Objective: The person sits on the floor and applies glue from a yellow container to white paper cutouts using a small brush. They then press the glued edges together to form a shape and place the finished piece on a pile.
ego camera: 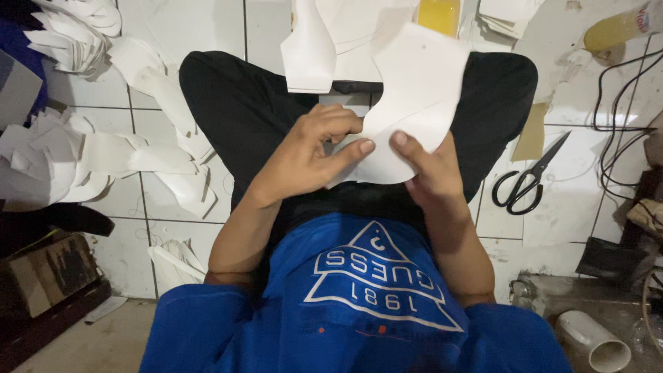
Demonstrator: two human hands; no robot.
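I sit cross-legged on a white tiled floor (566, 207). Both hands grip one white cut-out sheet (418, 90), a curved pattern piece that rises over my lap. My left hand (311, 155) pinches its lower left edge between thumb and fingers. My right hand (428, 169) holds its lower right edge, thumb on top. Another white cut piece (307, 52) lies on the floor just beyond my knees.
Black-handled scissors (528, 179) lie on the tiles to my right. Heaps of white cut pieces (62, 155) spread at the left. A yellow bottle (618, 27) and black cables (621, 103) are at the upper right, a white pipe piece (594, 338) at the lower right.
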